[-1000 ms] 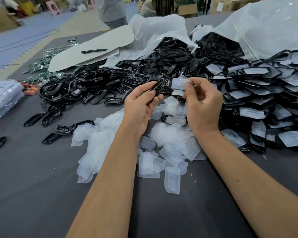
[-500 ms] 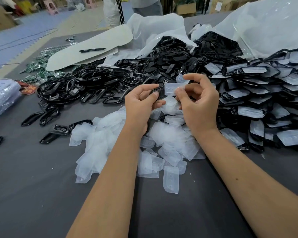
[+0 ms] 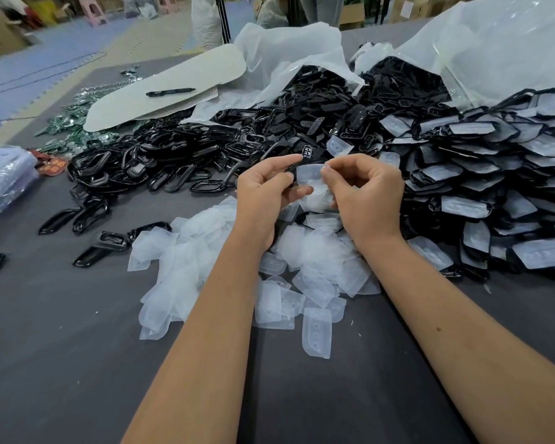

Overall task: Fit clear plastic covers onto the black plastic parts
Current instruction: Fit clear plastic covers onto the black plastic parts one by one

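Note:
My left hand (image 3: 265, 193) pinches a small black plastic part (image 3: 291, 169) above the table, mostly hidden behind the fingers. My right hand (image 3: 366, 193) holds a clear plastic cover (image 3: 309, 173) by its edge, pressed against that black part between the two hands. Below them lies a loose heap of clear covers (image 3: 205, 251). A pile of bare black parts (image 3: 173, 161) spreads to the left and back. To the right is a stack of black parts with covers fitted (image 3: 494, 174).
The dark grey table (image 3: 61, 347) carries a white card with a black pen (image 3: 170, 91), green packets (image 3: 68, 123) at the far left, a clear bag (image 3: 4, 177) at the left edge and big white plastic bags (image 3: 494, 46) behind. A person stands at the far side.
My hands have come together and dropped a little. The clear cover has moved from apart on the right to lying against the black part in my left hand.

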Available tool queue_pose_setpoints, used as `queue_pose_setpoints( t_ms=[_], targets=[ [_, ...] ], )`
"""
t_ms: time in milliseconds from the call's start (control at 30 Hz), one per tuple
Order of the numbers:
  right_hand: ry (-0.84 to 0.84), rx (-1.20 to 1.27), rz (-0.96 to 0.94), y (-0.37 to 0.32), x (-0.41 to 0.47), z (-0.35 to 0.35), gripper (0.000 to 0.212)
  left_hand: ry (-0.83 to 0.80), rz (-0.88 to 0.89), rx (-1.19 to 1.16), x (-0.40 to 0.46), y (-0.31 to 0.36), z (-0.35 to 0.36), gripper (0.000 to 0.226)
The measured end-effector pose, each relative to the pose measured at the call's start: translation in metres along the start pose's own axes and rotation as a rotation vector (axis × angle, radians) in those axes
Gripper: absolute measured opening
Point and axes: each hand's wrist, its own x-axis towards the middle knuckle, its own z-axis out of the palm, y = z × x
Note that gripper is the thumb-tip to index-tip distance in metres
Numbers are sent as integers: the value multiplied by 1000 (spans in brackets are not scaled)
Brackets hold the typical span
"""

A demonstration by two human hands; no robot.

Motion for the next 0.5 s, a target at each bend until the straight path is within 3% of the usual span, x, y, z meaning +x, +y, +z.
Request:
queue_pose_setpoints(
  t_ms=[100,500],
  targets=[
    [12,-1,3,-2,0,0,6,-32,-8,5,-1,1,1,42],
    [32,-92,31,-5,-1,0,14,-127,121,153,-5,-2,1,26]
  ],
)
